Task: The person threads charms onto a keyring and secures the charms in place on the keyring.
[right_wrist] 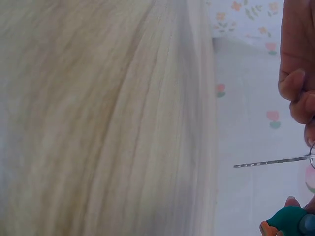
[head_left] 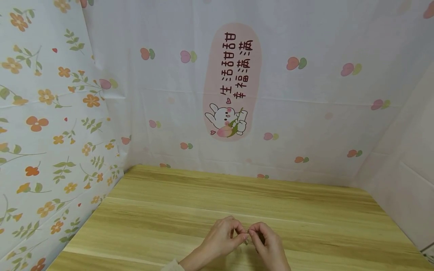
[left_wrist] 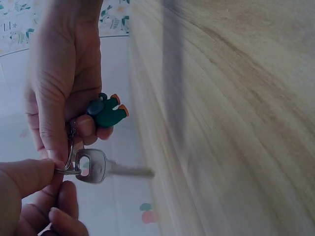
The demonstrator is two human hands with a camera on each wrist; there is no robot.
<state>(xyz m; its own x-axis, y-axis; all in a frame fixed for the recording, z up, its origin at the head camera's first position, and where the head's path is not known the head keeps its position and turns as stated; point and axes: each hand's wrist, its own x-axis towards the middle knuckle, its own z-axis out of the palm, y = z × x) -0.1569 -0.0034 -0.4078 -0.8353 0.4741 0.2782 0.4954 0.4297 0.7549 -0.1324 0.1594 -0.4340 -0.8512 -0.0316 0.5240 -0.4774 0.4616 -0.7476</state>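
In the head view both hands meet low above the table, fingertips almost together. My left hand (head_left: 222, 237) pinches a metal key ring (left_wrist: 69, 171) between thumb and forefinger. My right hand (head_left: 269, 244) also pinches at the ring, its thumb tip close to the left one. From the ring a silver key (left_wrist: 99, 166) sticks out, its blade free; the right wrist view shows it edge-on (right_wrist: 270, 162). A short chain (left_wrist: 73, 132) runs toward a green charm (left_wrist: 109, 118) with a grey front and orange feet, lying against the right hand's fingers. The exact finger contact is partly hidden.
The wood-grain table (head_left: 203, 199) spreads under and beyond the hands. Behind it hangs a pale cloth (head_left: 312, 124) with fruit prints and a rabbit picture. A flowered cloth (head_left: 51, 143) stands at the left.
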